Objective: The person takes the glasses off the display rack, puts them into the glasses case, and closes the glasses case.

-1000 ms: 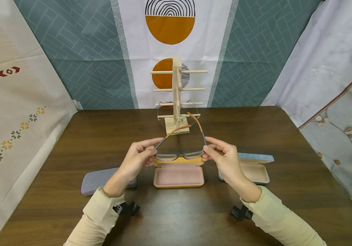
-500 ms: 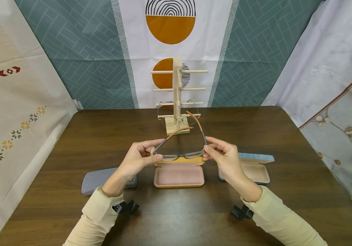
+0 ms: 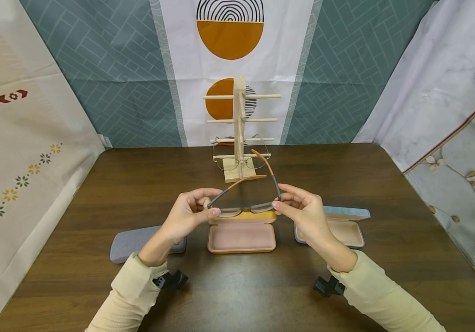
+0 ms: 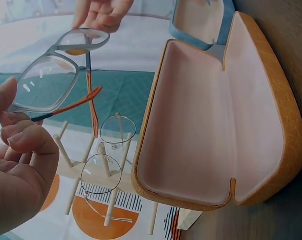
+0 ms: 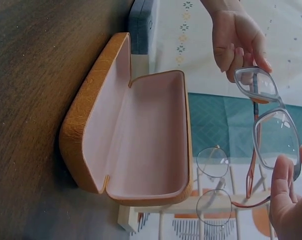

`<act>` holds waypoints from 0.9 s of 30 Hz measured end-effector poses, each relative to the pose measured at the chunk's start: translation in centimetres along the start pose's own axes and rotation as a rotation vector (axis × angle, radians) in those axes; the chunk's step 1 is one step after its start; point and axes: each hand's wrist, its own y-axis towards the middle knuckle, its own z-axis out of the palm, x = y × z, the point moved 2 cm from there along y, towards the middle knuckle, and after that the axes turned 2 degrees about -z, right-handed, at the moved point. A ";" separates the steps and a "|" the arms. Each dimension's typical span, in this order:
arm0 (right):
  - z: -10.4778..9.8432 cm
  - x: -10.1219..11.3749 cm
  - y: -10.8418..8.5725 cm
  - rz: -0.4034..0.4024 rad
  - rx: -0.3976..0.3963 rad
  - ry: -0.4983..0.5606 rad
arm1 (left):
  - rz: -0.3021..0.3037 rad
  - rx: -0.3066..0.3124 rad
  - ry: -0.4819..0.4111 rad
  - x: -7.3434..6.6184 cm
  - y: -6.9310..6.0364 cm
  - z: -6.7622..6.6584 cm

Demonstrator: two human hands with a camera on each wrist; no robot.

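Observation:
My left hand [image 3: 187, 214] and right hand [image 3: 301, 210] pinch a pair of eyeglasses [image 3: 230, 212] between them, one at each end of the front. The eyeglasses have a grey frame, clear lenses and orange temple tips. Both temples are unfolded and point away from me; the left one slants inward. Below and just behind the lenses in the head view lies an open mustard eyeglass case [image 3: 241, 251] with a pink lining. Its lid stands up at the far side, and nothing lies inside. The left wrist view shows thumb and fingers [image 4: 28, 137] around the frame's corner.
A wooden display stand [image 3: 239, 106] with several pegs is at the back. Thin wire round eyeglasses [image 4: 101, 173] hang on its lower pegs. Left is a shut grey-blue case [image 3: 131, 244], partly behind my left forearm. Right is an open light-blue case [image 3: 347, 213], partly covered by my right hand.
My left thumb has shifted onto the frame's front corner. The left temple has swung slightly further right and inward. My right hand has shifted its hold a little; the cases have not moved.

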 end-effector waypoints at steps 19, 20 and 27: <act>-0.2 -0.2 0.1 -0.076 -0.086 -0.058 | 0.062 -0.037 0.047 -0.2 -0.2 0.5; -0.2 -0.2 0.1 -0.077 -0.089 -0.062 | 0.069 -0.034 0.046 -0.2 -0.2 0.5; -0.1 -0.3 0.0 -0.086 -0.084 -0.086 | 0.111 -0.022 0.035 -0.1 -0.2 0.5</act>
